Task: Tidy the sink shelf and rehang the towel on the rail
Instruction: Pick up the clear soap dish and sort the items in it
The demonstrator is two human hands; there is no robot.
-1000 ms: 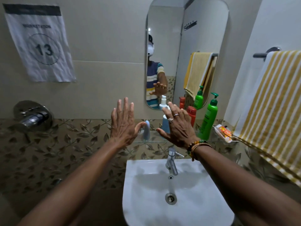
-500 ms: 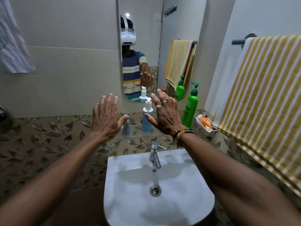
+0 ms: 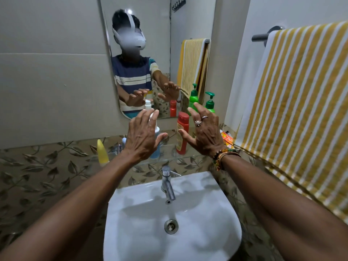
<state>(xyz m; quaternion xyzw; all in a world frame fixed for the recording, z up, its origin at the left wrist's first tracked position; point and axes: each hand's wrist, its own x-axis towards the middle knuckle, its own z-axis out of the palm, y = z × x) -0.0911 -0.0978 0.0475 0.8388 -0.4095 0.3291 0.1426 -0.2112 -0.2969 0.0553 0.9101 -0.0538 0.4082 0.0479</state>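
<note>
The glass shelf [image 3: 169, 156] above the sink [image 3: 216, 232] is carrying bottles; the striped towel [image 3: 301, 110] is hanging on the rail [image 3: 260, 37]. Left hand [image 3: 142, 138] and right hand [image 3: 204, 134] are hovering spread, grasping nothing.

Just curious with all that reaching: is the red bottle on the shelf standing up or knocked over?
Upright. The red bottle stands on the glass shelf with its cap on top, between the two open hands, and neither is gripping it.
</note>
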